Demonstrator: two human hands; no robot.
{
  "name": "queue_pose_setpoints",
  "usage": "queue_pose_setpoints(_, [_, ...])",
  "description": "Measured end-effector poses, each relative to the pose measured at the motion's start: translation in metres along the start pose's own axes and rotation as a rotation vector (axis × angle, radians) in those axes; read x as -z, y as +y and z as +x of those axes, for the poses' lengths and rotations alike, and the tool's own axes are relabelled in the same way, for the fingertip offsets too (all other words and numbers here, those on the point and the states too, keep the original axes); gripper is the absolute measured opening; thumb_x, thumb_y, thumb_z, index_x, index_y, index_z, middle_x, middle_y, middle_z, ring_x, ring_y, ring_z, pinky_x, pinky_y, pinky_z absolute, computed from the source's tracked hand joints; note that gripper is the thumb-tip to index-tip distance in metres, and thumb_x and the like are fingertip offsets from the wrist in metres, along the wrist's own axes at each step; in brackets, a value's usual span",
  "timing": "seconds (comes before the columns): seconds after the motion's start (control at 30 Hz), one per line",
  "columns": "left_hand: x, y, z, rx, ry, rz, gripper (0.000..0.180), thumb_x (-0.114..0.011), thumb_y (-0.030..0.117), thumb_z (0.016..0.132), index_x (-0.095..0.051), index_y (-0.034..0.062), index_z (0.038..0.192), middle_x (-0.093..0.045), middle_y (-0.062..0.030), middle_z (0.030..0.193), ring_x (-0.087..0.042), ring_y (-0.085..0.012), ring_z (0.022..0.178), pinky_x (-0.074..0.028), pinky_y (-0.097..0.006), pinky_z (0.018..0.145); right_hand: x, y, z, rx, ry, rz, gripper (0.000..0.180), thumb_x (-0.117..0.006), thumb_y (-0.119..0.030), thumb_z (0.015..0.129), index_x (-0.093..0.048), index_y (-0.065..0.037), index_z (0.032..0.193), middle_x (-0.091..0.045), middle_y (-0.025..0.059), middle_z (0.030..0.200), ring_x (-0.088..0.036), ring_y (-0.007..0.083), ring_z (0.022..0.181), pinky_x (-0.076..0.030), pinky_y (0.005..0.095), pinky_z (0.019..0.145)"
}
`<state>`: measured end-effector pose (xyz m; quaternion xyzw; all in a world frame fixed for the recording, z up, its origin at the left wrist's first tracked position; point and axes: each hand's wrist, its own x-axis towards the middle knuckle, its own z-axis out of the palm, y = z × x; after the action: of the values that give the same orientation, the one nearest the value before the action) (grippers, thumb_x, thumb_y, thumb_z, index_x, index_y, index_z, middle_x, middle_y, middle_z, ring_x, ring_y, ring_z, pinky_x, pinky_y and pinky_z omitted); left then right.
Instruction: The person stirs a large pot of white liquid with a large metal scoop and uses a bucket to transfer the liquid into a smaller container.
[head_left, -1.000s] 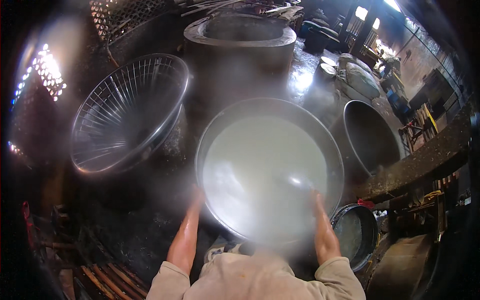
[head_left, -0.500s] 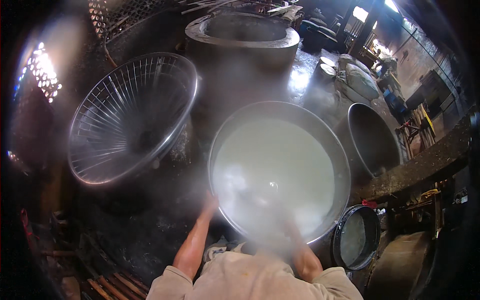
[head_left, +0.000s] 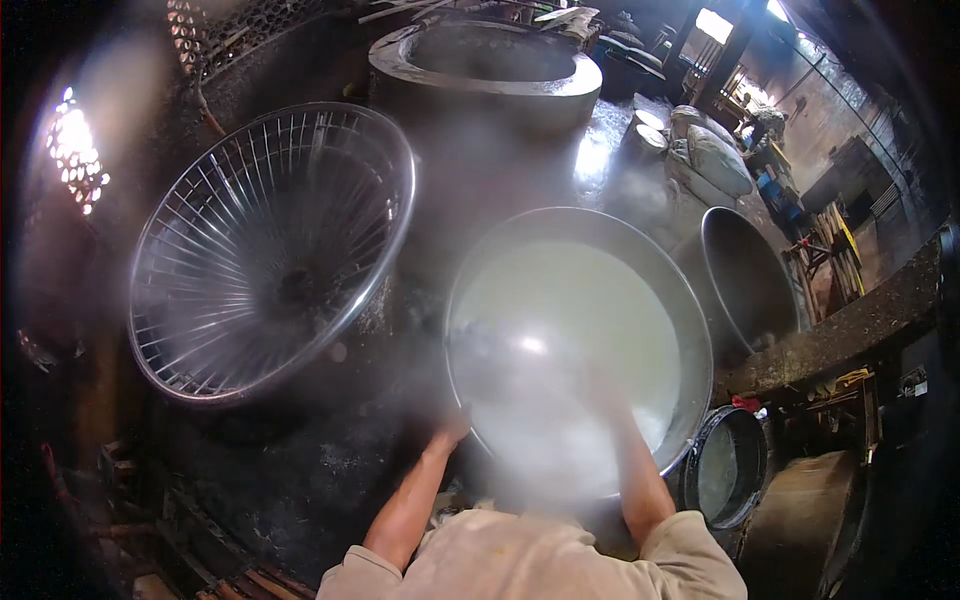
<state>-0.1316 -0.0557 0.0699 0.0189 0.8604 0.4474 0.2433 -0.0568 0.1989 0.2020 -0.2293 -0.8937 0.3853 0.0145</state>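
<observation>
Left hand (head_left: 456,424) and right hand (head_left: 606,390) were apart in the head view, one at the near-left rim of the metal basin (head_left: 696,350), one inside its near edge, over or in pale liquid (head_left: 590,295); steam (head_left: 535,455) hid any grip.

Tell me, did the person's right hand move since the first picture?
Yes. Against the big round vat, the right hand, though blurry, has moved left, away from the vat's right rim and toward its middle.
</observation>
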Motion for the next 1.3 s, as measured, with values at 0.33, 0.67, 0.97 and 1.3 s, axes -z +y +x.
queue_pose_setpoints(0.33, [0.009,0.027,-0.008,0.010,-0.012,0.057,0.036,-0.051,0.027,0.078,-0.043,-0.0030,0.096,-0.051,-0.0270,0.097,-0.049,-0.0403,0.093,-0.038,-0.045,0.078,-0.040,0.026,0.092,-0.095,0.029,-0.408,0.027,-0.058,-0.009,0.063,-0.053,-0.001,0.088,-0.059,0.0196,0.081,-0.057,0.0357,0.075,-0.046,0.0407,0.067])
queue_pose_setpoints(0.67, [-0.026,-0.003,0.011,0.049,0.136,0.102,0.040,-0.053,0.024,0.077,-0.041,-0.0055,0.101,-0.050,-0.0277,0.100,-0.049,-0.0387,0.095,-0.039,-0.043,0.080,-0.058,0.178,0.009,-0.214,-0.019,-0.427,0.031,-0.049,-0.028,0.076,-0.056,0.000,0.088,-0.058,0.0219,0.085,-0.055,0.0356,0.084,-0.043,0.0428,0.072])
queue_pose_setpoints(0.97, [-0.046,-0.003,0.025,0.082,0.010,0.046,0.050,-0.048,0.023,0.078,-0.035,-0.0086,0.115,-0.039,-0.0282,0.116,-0.038,-0.0352,0.111,-0.031,-0.040,0.093,-0.009,0.288,-0.099,-0.298,-0.008,-0.287,0.031,-0.048,-0.028,0.077,-0.055,-0.001,0.088,-0.056,0.0225,0.090,-0.052,0.0373,0.088,-0.042,0.0427,0.075])
queue_pose_setpoints(1.3, [-0.054,0.014,0.011,0.135,0.128,0.070,0.046,-0.043,0.018,0.080,-0.030,-0.0086,0.116,-0.042,-0.0298,0.111,-0.042,-0.0363,0.106,-0.034,-0.040,0.088,0.178,0.194,-0.160,-0.422,-0.162,-0.364,0.031,-0.048,-0.012,0.071,-0.052,-0.003,0.101,-0.057,0.0199,0.093,-0.054,0.0344,0.089,-0.042,0.0397,0.076])
